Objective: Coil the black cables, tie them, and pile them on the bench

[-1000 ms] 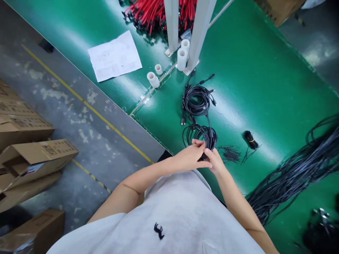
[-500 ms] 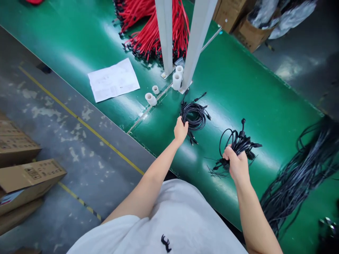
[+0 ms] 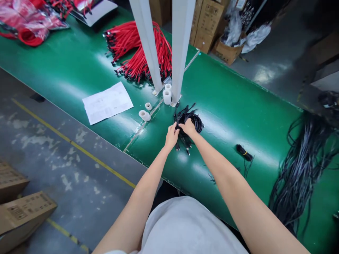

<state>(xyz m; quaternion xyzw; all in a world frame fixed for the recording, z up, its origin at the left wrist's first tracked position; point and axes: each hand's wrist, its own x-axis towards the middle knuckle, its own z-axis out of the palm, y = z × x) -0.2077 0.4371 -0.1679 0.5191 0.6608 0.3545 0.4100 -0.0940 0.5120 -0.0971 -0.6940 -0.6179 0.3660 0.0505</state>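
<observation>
Black cable coil (image 3: pixel 195 119) lies on the green tabletop (image 3: pixel 227 109), just right of frame center, a loose heap of loops with plug ends (image 3: pixel 187 151) sticking out below and more ends poking out above. Both hands on it. Left hand (image 3: pixel 171 137) at the coil's left edge, fingers loosely bent, thumb apart; can't tell if it pinches a cable. Right hand (image 3: pixel 187 127) reaches over the coil from lower right, thumb pointing left, other fingertips hidden among the loops; can't tell how tight the grip is.

Two white posts (image 3: pixel 179 49) stand just above the coil, white tubes (image 3: pixel 167 97) upright by their feet. Two more short white rolls (image 3: pixel 144 115) left of that, near the seam in the tabletop. Printed paper sheet (image 3: pixel 108 103) further left. Red cables (image 3: pixel 127 40) piled behind the posts, top center; bagged red ones (image 3: pixel 31 23) at upper left.

Right of center, small black bundle (image 3: pixel 244 152) with yellow band; a few thin black strands (image 3: pixel 212 179) beside the right forearm. Long black cables (image 3: pixel 304 173) heaped at right edge. Cardboard boxes (image 3: pixel 208 24) at top, others (image 3: pixel 28 215) on the floor (image 3: pixel 90 141) at lower left
</observation>
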